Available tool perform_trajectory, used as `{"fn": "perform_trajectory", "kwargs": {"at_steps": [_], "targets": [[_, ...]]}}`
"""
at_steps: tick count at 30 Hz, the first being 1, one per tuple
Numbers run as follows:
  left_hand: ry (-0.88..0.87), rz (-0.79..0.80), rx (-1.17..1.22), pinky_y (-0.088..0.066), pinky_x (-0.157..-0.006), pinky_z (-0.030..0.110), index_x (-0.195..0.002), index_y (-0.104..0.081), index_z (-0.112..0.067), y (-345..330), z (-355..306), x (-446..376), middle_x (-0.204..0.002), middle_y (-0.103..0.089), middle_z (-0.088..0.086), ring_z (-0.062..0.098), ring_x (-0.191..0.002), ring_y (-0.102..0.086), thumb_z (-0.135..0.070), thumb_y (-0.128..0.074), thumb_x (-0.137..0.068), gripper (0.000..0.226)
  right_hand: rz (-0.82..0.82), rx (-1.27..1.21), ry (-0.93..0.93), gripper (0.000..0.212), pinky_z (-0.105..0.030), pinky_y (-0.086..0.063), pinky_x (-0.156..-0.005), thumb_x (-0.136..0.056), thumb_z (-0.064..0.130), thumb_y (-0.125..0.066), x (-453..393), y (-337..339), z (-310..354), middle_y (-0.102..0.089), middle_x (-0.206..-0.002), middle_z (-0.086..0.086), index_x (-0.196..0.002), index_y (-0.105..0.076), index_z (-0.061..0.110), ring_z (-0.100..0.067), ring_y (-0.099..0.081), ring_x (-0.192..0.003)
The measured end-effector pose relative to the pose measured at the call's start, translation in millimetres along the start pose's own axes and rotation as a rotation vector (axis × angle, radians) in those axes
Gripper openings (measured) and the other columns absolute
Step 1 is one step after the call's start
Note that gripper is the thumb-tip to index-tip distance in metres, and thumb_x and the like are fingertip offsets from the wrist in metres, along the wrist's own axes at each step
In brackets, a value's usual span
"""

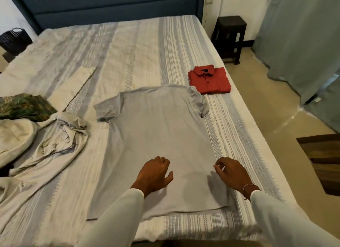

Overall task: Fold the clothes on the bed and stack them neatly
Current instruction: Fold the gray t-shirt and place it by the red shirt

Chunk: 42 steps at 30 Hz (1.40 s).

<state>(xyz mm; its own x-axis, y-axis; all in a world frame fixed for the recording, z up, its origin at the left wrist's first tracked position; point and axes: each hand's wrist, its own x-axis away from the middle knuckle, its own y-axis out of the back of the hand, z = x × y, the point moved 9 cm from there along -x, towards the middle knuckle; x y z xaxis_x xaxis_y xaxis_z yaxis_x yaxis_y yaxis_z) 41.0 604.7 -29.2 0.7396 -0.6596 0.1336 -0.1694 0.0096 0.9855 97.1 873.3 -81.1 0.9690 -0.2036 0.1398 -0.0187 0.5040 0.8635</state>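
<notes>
Nearest the bed's foot edge, both hands sit over the lower part of the flat pale grey short-sleeved T-shirt [156,145], which lies face down on the striped white-and-grey bedspread [237,128], hem toward the person, collar end away.

Left hand [155,174]: over the lower middle of the shirt, fingers loosely curled, gripping nothing; cannot tell if it touches the cloth. Right hand [231,173]: over the shirt's right side edge, fingers hooked loosely, nothing pinched; contact unclear too.

Step in hand, my read: smoothing before the first fold. To do it well:
- sweep palms flat from centre out to the side seams, hem first, then up toward the shoulders
- right sleeve is crumpled and bunched at the shoulder; flatten it before folding or the fold goes lumpy
- left sleeve lies flat already
- square the hem to the bed edge so both side folds match
- fold sides in, then hem up to collar, sized to match the stack

Left of the shirt: rumpled cream-white garments [60,136], unfolded, and a green plaid cloth [25,106] behind them.

Far right, just beyond the right sleeve: folded red button-up collared shirt [209,80], the likely stack base. Keep the grey fold near that footprint.
</notes>
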Motion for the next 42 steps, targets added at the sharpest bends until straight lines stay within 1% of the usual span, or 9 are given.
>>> {"fn": "perform_trajectory", "kwargs": {"at_steps": [13, 18, 21, 24, 31, 34, 38, 40, 42], "targets": [[0.015, 0.074, 0.089, -0.047, -0.093, 0.04, -0.132, -0.05, -0.009, 24, 75, -254, -0.128, -0.056, 0.009, 0.029, -0.116, -0.052, -0.043, -0.047, -0.099, 0.048, 0.016, -0.34, -0.332, 0.026, -0.027, -0.045, -0.081, -0.094, 0.03, -0.069, -243, 43, -10, -0.072, -0.107, -0.006, -0.112, -0.065, 0.012, -0.021, -0.066, -0.097], [0.024, 0.136, 0.179, -0.042, -0.106, 0.039, -0.149, -0.034, -0.009, -6, 102, -346, -0.154, -0.038, 0.01, 0.028, -0.138, -0.039, -0.039, -0.054, -0.098, 0.062, -0.012, -0.406, -0.426, 0.053, -0.026, -0.041, -0.088, -0.091, 0.037, -0.073, -325, 29, -28, -0.064, -0.13, -0.007, -0.132, -0.057, 0.008, -0.025, -0.062, -0.116], [0.039, 0.18, 0.233, -0.027, -0.12, 0.037, -0.158, -0.018, -0.01, -27, 108, -399, -0.166, -0.018, 0.01, 0.026, -0.151, -0.022, -0.043, -0.057, -0.098, 0.079, 0.01, -0.5, -0.431, 0.068, -0.036, -0.05, -0.093, -0.076, 0.046, -0.085, -372, 10, -35, -0.065, -0.116, -0.005, -0.126, -0.057, 0.01, -0.024, -0.062, -0.106], [0.032, 0.188, 0.267, -0.015, -0.123, 0.036, -0.161, -0.007, -0.011, -48, 109, -426, -0.168, -0.006, 0.009, 0.025, -0.154, -0.011, -0.052, -0.064, -0.091, 0.099, 0.074, -0.351, -0.316, 0.061, -0.037, -0.052, -0.082, -0.068, 0.043, -0.091, -410, -2, -30, -0.064, -0.098, 0.0, -0.109, -0.059, 0.012, -0.023, -0.062, -0.091], [-0.038, 0.158, 0.276, -0.002, -0.125, 0.053, -0.161, 0.004, -0.02, -71, 109, -431, -0.169, 0.012, 0.001, 0.023, -0.155, 0.012, -0.075, -0.056, -0.073, 0.12, 0.201, -0.539, -0.265, 0.019, -0.03, -0.055, -0.063, -0.085, 0.033, -0.079, -433, 25, -32, -0.076, -0.088, 0.001, -0.093, -0.076, 0.016, -0.02, -0.071, -0.082], [-0.022, 0.179, 0.255, 0.004, -0.122, 0.059, -0.16, 0.011, -0.026, -73, 104, -433, -0.167, 0.02, -0.002, 0.026, -0.153, 0.021, -0.082, -0.052, -0.069, 0.124, 0.275, -0.688, -0.218, 0.025, -0.036, -0.061, -0.078, -0.083, 0.029, -0.083, -434, 46, -28, -0.078, -0.096, -0.002, -0.1, -0.073, 0.014, -0.025, -0.074, -0.093], [0.003, 0.217, 0.194, 0.01, -0.119, 0.064, -0.157, 0.016, -0.034, -82, 100, -439, -0.165, 0.026, 0.0, 0.03, -0.15, 0.028, -0.085, -0.054, -0.068, 0.124, 0.178, -0.3, -0.301, 0.049, -0.03, -0.053, -0.064, -0.07, 0.05, -0.089, -435, 51, -55, -0.074, -0.093, -0.004, -0.096, -0.067, 0.016, -0.02, -0.069, -0.082], [0.014, 0.25, 0.174, 0.012, -0.117, 0.065, -0.157, 0.017, -0.034, -85, 100, -440, -0.165, 0.028, 0.001, 0.031, -0.149, 0.031, -0.085, -0.054, -0.07, 0.124, 0.047, 0.126, -0.446, 0.06, -0.034, -0.05, -0.072, -0.074, 0.058, -0.08, -425, 65, -78, -0.071, -0.101, -0.01, -0.104, -0.059, 0.011, -0.032, -0.069, -0.091], [0.033, 0.257, 0.169, 0.01, -0.117, 0.066, -0.159, 0.013, -0.031, -84, 98, -442, -0.166, 0.025, 0.004, 0.032, -0.15, 0.028, -0.087, -0.047, -0.07, 0.121, -0.017, 0.206, -0.482, 0.06, -0.038, -0.05, -0.078, -0.078, 0.067, -0.069, -420, 67, -86, -0.071, -0.104, -0.015, -0.099, -0.061, 0.012, -0.037, -0.068, -0.097]]}}
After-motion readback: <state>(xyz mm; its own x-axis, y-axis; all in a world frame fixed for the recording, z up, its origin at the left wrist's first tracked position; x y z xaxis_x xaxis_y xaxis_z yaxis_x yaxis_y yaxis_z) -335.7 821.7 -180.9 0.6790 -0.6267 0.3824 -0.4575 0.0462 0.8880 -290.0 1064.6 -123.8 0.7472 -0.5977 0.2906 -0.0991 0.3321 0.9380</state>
